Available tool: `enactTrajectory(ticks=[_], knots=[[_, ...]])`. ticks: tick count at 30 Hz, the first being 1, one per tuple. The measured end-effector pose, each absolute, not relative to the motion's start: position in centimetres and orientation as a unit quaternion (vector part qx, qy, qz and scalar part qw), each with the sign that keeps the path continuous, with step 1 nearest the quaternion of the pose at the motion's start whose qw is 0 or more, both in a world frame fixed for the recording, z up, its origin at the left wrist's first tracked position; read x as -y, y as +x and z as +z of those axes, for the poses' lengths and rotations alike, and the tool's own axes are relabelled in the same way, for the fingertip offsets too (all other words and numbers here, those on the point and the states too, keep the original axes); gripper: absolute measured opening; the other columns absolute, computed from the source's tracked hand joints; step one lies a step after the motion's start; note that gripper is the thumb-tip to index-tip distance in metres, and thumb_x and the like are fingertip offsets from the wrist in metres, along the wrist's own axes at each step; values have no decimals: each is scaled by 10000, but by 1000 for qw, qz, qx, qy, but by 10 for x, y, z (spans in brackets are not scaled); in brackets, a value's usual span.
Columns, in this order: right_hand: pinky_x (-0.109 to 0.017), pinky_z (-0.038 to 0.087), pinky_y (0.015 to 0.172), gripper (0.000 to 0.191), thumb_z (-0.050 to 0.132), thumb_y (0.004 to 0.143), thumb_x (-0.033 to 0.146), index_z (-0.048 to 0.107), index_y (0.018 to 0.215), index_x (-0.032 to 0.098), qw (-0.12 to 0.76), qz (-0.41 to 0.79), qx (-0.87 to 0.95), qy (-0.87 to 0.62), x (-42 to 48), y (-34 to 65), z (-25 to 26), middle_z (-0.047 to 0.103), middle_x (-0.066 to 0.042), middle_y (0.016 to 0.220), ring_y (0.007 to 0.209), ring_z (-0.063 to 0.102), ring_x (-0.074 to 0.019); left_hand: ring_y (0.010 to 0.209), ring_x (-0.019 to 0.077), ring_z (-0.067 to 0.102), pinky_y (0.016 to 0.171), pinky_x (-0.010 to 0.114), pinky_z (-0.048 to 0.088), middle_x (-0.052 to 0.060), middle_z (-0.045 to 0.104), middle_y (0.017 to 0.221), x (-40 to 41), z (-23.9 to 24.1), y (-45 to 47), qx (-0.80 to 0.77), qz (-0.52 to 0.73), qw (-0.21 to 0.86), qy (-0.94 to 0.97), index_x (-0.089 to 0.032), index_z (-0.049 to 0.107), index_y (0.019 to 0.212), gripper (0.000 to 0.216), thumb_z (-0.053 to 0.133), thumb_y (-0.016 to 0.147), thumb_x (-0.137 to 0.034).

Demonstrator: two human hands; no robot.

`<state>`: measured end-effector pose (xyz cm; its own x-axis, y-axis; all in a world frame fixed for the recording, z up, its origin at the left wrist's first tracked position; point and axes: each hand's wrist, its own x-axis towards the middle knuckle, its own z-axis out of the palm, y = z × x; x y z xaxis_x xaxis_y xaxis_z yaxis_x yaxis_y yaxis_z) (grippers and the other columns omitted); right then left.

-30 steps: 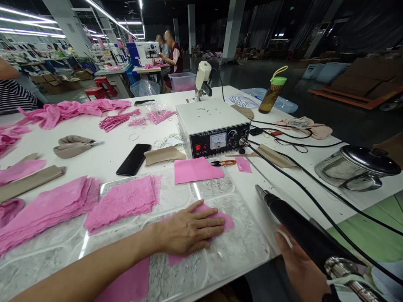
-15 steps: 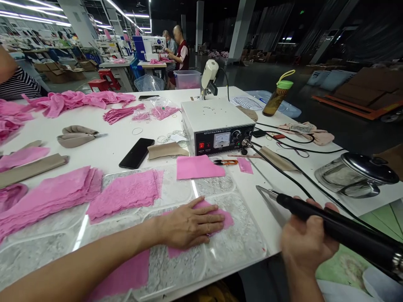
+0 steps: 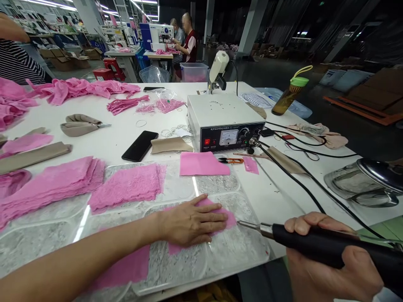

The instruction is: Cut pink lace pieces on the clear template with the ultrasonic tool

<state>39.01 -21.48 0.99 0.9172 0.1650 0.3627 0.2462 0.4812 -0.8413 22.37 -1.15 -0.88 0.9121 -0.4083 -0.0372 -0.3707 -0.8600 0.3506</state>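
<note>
My left hand (image 3: pixel 192 221) lies flat, fingers spread, pressing a pink fabric piece (image 3: pixel 227 218) onto the clear patterned mat (image 3: pixel 233 247). My right hand (image 3: pixel 327 260) is wrapped round a black cabled handheld tool (image 3: pixel 311 245); its metal tip (image 3: pixel 248 225) points left, just right of the pink piece. The tool's cable runs back to the white control box (image 3: pixel 225 119).
Stacks of pink lace (image 3: pixel 126 186) and pink fabric (image 3: pixel 47 182) lie to the left, a phone (image 3: pixel 140 145), a pink square (image 3: pixel 203 163), orange snips (image 3: pixel 231 160). A steel lidded pot (image 3: pixel 368 182) sits right, a bottle (image 3: pixel 291 94) behind. People work at the left edge and at far sewing tables.
My right hand has swung the black tool down and leftward; its tip now points at the pink piece under my left hand. The left hand has stayed put.
</note>
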Motion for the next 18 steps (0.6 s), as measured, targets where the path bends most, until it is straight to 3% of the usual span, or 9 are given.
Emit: enactTrajectory(ticks=[18], knots=[[-282,453,403,192,576,621,363,618,694,189,833,-2,242,-498,209,385,12,556,17,617,462,503,-127,1470,229,236,1218,511,-34,55,343,1545,12,-12,224,203,-25,182,962,-163,350,1494,484,365,1042,-336]])
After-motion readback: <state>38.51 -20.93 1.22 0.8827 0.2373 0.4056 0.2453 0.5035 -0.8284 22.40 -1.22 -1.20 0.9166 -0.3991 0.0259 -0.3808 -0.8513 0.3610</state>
